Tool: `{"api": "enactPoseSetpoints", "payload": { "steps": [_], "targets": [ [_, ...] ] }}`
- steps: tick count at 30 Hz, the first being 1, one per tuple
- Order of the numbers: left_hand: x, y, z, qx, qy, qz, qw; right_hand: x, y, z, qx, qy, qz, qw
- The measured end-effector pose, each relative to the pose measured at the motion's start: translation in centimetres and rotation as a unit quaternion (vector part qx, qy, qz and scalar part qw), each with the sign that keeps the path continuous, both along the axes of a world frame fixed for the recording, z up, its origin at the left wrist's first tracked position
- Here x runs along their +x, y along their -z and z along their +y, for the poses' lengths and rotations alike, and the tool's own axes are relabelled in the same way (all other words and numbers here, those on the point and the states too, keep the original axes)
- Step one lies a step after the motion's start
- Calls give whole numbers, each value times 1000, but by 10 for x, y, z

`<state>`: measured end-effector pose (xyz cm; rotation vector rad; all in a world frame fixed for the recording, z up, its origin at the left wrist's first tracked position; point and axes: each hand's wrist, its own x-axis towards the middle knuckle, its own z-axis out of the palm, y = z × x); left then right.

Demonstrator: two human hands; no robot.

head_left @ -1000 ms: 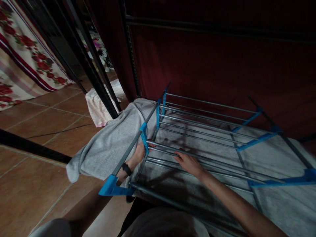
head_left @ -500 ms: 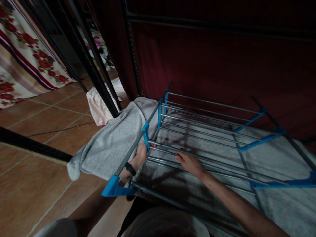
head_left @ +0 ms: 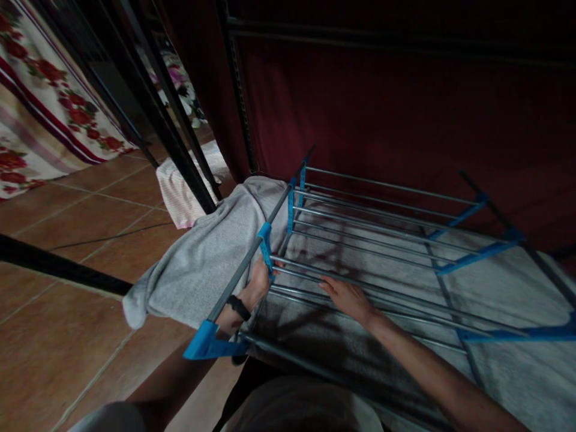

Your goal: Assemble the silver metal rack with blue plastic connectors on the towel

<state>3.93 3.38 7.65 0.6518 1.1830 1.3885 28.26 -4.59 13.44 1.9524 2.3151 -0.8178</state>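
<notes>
A rack of grey metal tubes (head_left: 387,229) joined by blue plastic brackets lies on a grey blanket (head_left: 198,270). At the rack's near left side, my left hand (head_left: 257,282), with a dark band on the wrist, is closed around a blue bracket (head_left: 265,243) where the tube ends meet it. Some of its fingers are hidden behind the bracket. Farther right, my right hand (head_left: 348,298) is closed on the metal tubes near their left part, thumb and fingertips at the upper one. Blue end pieces (head_left: 517,333) hold the tubes' right ends.
Black metal posts (head_left: 168,120) stand at the left, with a black bar (head_left: 63,264) lower down. Behind the rack hangs a dark red curtain (head_left: 382,114). A striped cloth (head_left: 180,189) and a floral fabric (head_left: 67,96) are over the tiled floor (head_left: 90,228).
Almost nothing differs. The rack's right end sits very slightly higher and farther right in view; both hands keep their places.
</notes>
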Motion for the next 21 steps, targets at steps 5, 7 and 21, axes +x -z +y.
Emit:
{"api": "enactPoseSetpoints", "payload": {
  "steps": [5,7,21],
  "targets": [
    [0,2,0,4,10,10,1000,1,1,0,3,-5,5,1000],
    [1,0,0,2,6,8,1000,2,2,1,-1,-6,8,1000],
    [1,2,1,-16,-3,17,1000,4,1,4,-21,-23,7,999]
  ]
}}
